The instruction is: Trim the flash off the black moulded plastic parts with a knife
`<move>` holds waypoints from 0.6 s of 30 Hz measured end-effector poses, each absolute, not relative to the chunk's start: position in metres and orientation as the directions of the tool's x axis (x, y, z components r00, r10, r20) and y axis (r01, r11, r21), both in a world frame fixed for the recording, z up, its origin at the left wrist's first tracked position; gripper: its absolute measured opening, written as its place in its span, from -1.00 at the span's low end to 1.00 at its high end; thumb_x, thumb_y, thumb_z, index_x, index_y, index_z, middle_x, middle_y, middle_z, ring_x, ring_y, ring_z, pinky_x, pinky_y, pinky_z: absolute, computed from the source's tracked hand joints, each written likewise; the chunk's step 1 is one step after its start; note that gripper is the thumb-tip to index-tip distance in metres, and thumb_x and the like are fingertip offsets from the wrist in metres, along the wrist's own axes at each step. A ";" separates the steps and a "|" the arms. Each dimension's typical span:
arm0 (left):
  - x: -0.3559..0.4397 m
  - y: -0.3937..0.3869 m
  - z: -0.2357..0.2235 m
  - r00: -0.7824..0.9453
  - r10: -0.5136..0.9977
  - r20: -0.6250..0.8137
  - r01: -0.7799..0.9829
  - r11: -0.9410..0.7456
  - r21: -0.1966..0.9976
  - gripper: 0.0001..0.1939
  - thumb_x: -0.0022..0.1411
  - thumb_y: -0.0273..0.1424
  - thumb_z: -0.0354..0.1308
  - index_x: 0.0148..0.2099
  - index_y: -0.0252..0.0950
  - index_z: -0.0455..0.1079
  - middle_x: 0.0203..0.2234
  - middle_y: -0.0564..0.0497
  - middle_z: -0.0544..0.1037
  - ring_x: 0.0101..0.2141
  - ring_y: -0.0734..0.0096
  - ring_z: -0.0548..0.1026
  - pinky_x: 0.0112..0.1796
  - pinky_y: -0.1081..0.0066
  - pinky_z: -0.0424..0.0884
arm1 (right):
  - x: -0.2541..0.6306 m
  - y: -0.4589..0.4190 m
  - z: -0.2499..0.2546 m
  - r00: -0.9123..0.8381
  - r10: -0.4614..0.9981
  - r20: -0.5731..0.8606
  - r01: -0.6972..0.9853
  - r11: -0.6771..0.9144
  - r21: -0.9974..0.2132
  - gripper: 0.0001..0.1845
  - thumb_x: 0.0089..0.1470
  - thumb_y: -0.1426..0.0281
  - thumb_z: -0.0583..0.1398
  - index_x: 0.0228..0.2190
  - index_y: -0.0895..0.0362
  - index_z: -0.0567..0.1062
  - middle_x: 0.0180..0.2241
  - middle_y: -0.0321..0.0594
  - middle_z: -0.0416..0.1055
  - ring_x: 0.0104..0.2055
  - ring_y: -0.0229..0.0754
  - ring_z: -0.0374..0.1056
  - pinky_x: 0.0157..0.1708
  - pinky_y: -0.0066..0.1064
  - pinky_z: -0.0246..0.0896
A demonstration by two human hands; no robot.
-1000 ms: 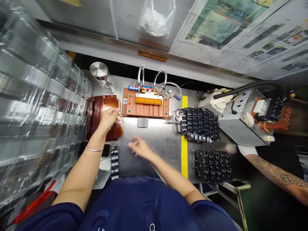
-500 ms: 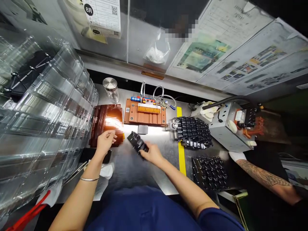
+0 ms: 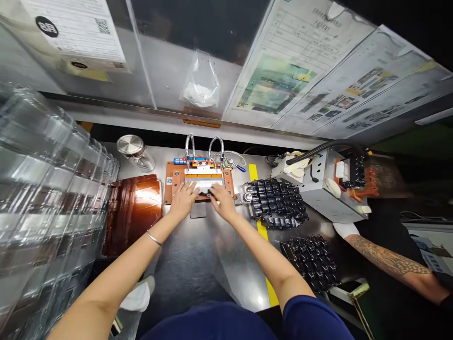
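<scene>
Both of my hands are at the copper-coloured fixture (image 3: 170, 191). A black ribbed plastic part (image 3: 203, 190), shining white under the light, lies in it below an orange-yellow bar (image 3: 204, 176). My left hand (image 3: 183, 200) has its fingers on the part's left end, thumb hidden. My right hand (image 3: 222, 200) holds the right end at the front edge, fingers bent. How tightly they grip is hard to see. Two bent metal hoses (image 3: 216, 141) arch over the back of the fixture. A small dark pad (image 3: 197, 212) lies just in front.
Amber film sheets (image 3: 134, 212) and a lidded glass jar (image 3: 134, 151) stand left, beside stacked clear trays (image 3: 46, 203). Right of me are black ribbed parts (image 3: 278, 200), more black parts (image 3: 313, 262), yellow tape (image 3: 264, 236) and a grey machine (image 3: 329, 191). A co-worker's gloved hand (image 3: 345, 230) is near it.
My right hand took up a black ribbed part and carried it forward to the fixture. My left hand moved from the amber sheets to the same part. The view shifted too.
</scene>
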State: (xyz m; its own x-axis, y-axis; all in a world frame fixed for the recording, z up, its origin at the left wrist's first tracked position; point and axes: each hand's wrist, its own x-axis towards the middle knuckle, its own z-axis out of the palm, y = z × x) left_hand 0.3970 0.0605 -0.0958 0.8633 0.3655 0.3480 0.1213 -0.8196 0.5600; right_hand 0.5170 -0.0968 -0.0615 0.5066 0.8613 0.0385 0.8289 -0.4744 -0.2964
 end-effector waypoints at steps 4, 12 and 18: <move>0.413 0.073 -0.112 0.867 0.360 0.345 0.133 -0.834 0.536 -0.70 0.31 -0.44 0.00 0.03 -0.24 0.46 0.08 -0.24 0.48 0.15 0.00 0.35 0.11 -0.11 0.25 | 0.587 -0.105 -0.045 0.690 0.724 0.023 0.717 -0.678 -0.164 -0.57 0.26 0.44 -0.04 0.10 0.26 0.36 0.11 0.10 0.32 0.18 0.02 0.19 0.15 -0.08 0.13; 0.411 0.071 -0.118 0.871 0.382 0.310 0.150 -0.806 0.572 -0.67 0.34 -0.35 0.00 0.09 -0.24 0.41 0.11 -0.22 0.44 0.19 0.01 0.29 0.16 -0.12 0.17 | 0.674 -0.095 -0.037 0.759 0.628 -0.174 0.632 -0.774 -0.035 -0.66 0.21 0.53 0.02 -0.09 0.19 0.52 -0.16 0.07 0.49 -0.05 0.00 0.31 -0.12 -0.28 0.23; 0.411 0.075 -0.108 0.853 0.460 0.246 0.210 -0.734 0.646 -0.68 0.30 -0.27 0.02 0.02 -0.21 0.45 0.07 -0.17 0.50 0.17 0.07 0.33 0.19 -0.05 0.15 | 0.671 -0.091 -0.034 0.801 0.590 -0.097 0.573 -0.804 -0.160 -0.57 0.25 0.49 -0.06 0.06 0.17 0.42 0.11 0.07 0.31 0.09 0.08 0.19 0.00 -0.14 0.17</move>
